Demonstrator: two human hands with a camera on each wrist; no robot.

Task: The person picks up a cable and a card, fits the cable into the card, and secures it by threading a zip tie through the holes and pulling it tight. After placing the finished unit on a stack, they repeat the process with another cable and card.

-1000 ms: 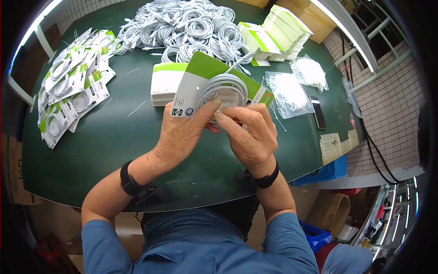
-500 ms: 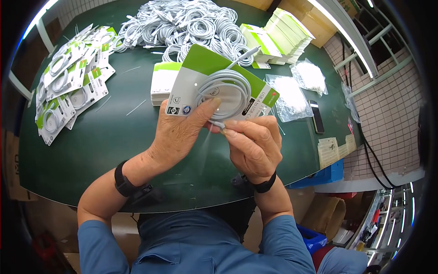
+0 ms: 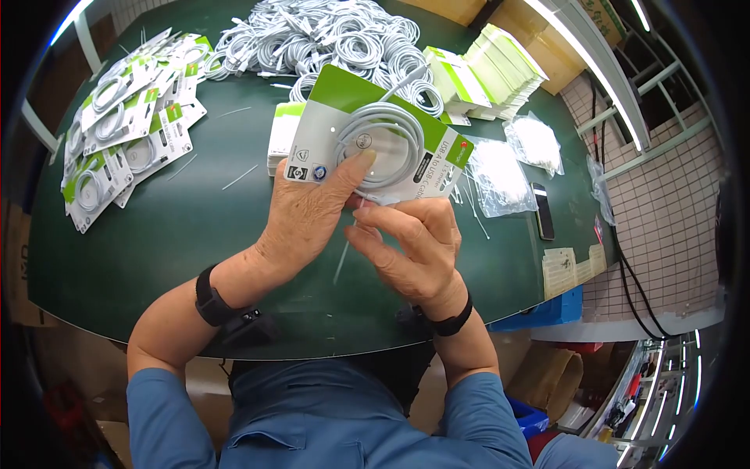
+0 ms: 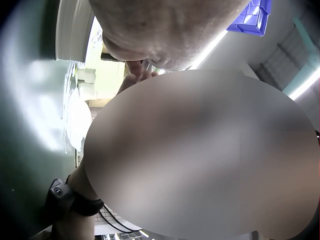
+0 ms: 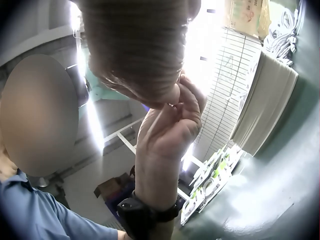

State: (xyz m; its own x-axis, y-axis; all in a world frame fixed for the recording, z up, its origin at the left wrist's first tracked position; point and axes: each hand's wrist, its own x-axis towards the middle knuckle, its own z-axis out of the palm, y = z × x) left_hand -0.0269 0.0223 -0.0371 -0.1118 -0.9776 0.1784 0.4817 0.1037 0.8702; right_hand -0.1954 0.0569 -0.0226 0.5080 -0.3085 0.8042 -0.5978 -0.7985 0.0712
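Note:
In the head view a white and green card (image 3: 314,133) is held up over the table, tilted, with a coiled white cable (image 3: 415,148) on its face. The left hand (image 3: 303,209) grips the card's lower left part, thumb pressed on the coil. Just below the coil, the right hand (image 3: 416,248) pinches a thin clear tie (image 3: 341,262) near the card's lower edge; the tie hangs down between the hands. In the left wrist view the left hand (image 4: 170,30) fills the top. The right wrist view shows the right hand (image 5: 137,50) close up, beside the left hand (image 5: 170,135).
Carded cables (image 3: 109,123) lie piled at the left, loose coiled cables (image 3: 312,39) at the back. Stacked cards (image 3: 504,74) stand back right, another stack (image 3: 283,134) behind the left hand. Bags of ties (image 3: 500,178) and a phone (image 3: 542,211) lie at the right. Loose ties (image 3: 240,177) are scattered.
The right hand has moved slightly left and down along the card's lower edge, and a tie now hangs from beneath the coil. The left hand keeps its grip on the card.

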